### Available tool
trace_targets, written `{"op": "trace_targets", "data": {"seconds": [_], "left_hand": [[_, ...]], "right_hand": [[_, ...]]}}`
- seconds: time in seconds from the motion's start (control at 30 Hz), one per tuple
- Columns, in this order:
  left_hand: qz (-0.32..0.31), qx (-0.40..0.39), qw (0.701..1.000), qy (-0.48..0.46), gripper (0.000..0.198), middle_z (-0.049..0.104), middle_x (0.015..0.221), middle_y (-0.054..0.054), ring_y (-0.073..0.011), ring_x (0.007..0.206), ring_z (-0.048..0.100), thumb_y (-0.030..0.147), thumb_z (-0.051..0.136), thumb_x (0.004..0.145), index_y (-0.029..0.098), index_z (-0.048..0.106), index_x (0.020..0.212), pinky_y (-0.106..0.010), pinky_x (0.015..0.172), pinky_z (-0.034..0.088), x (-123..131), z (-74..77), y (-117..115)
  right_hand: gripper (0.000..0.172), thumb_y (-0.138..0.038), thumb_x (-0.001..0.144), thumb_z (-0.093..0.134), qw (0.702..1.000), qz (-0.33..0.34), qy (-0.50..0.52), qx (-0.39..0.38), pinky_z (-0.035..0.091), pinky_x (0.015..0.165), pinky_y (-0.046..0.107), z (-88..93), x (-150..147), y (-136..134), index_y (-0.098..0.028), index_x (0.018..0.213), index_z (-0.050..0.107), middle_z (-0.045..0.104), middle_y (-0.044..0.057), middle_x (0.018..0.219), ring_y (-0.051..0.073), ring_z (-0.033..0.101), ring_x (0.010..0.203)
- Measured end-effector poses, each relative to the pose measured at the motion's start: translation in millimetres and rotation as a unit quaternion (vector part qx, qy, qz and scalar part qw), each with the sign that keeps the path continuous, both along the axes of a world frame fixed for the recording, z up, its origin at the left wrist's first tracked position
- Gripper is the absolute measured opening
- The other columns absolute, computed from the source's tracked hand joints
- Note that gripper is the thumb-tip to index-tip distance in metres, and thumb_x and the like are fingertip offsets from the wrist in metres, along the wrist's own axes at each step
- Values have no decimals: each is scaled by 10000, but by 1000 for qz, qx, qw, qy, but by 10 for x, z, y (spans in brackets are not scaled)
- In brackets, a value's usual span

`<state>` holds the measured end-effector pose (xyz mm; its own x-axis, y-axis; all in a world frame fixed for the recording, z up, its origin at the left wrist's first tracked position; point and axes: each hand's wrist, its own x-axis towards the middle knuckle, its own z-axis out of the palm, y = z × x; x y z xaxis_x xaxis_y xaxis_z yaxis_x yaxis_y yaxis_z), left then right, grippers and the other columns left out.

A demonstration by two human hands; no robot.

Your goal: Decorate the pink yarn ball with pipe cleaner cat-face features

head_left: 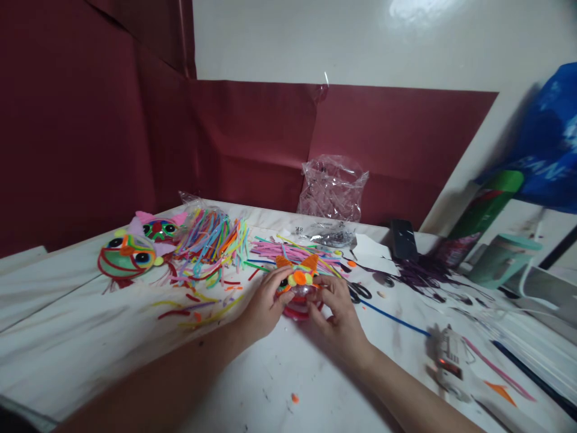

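Observation:
Both hands meet on a small clear ball craft point(301, 282) with orange felt ears, a yellow-and-orange pompom face and a black eye. My left hand point(265, 304) curls round its left side, fingers closed on it. My right hand point(336, 307) grips its right side with bent fingers. The craft rests low over the white table point(112, 325). Behind it lie piles of cut coloured pipe cleaners point(211, 246). Two finished ball faces point(133, 252) with big eyes sit at the left.
A white glue gun point(446, 361) lies at the right front near a blue pipe cleaner point(396, 319). Black scissors point(360, 291), a crumpled clear bag point(332, 187), a dark phone point(402, 239), a teal cup point(505, 258) and a blue bag point(547, 144) stand further right.

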<state>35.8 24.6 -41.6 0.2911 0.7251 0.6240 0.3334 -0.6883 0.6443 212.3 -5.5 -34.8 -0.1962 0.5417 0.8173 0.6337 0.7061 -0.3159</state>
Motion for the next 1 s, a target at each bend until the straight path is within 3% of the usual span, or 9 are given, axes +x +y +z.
{"op": "trace_targets", "data": {"seconds": [0.2,0.43,0.5,0.57,0.63,0.7,0.83,1.0], "left_hand": [[-4,-11,1000,-12,393,546,1307,-95,-233,1240,466,280,494,871,221,509,1259,-424,1070,360,-23,-3,18],[-21,-26,999,-37,382,491,1361,-105,-230,1298,404,333,459,896,207,508,1253,-431,1101,310,-43,-72,71],[10,-52,996,-73,464,418,1415,-113,-245,1319,372,336,524,856,207,451,1295,-436,1081,338,-25,-121,81],[27,-107,988,-106,694,371,1441,-133,-274,1311,382,318,660,748,211,348,1359,-439,1028,402,-3,-170,82],[17,-163,980,-110,926,381,1430,-152,-304,1292,404,266,772,615,213,274,1395,-454,998,431,15,-209,76],[0,-198,976,-93,1034,411,1409,-157,-326,1282,414,218,820,535,220,259,1404,-488,1004,418,22,-234,66],[-12,-213,973,-86,1048,410,1413,-147,-326,1275,425,160,805,530,247,238,1407,-503,1017,405,12,-236,43],[44,-135,987,-78,1046,335,1455,-139,-326,1339,323,110,774,512,231,238,1402,-504,1083,311,-9,-177,44]], "right_hand": [[137,-151,789,542,995,25,82,-40,450,840,428,-25,24,29,-240,872,603,586,80,1020,250,541,991],[43,-227,813,541,965,52,221,-128,444,848,400,-56,75,102,-219,799,581,599,67,915,227,560,933],[35,-247,790,573,955,53,253,-146,445,833,385,-52,76,115,-218,791,591,605,58,887,223,561,906],[56,-270,772,595,947,50,276,-159,454,804,368,-43,80,128,-216,786,599,611,49,861,219,564,875],[88,-295,761,609,937,46,298,-175,464,761,350,-34,88,140,-211,788,605,618,42,836,211,569,831],[116,-317,758,616,924,45,325,-198,470,703,326,-26,99,154,-205,791,612,618,31,784,195,568,755],[155,-357,744,620,889,59,386,-239,471,618,295,-20,113,191,-204,761,603,600,4,690,162,548,633],[210,-383,662,681,847,90,442,-280,503,655,320,-17,84,221,-199,738,616,628,8,692,170,585,646]]}}
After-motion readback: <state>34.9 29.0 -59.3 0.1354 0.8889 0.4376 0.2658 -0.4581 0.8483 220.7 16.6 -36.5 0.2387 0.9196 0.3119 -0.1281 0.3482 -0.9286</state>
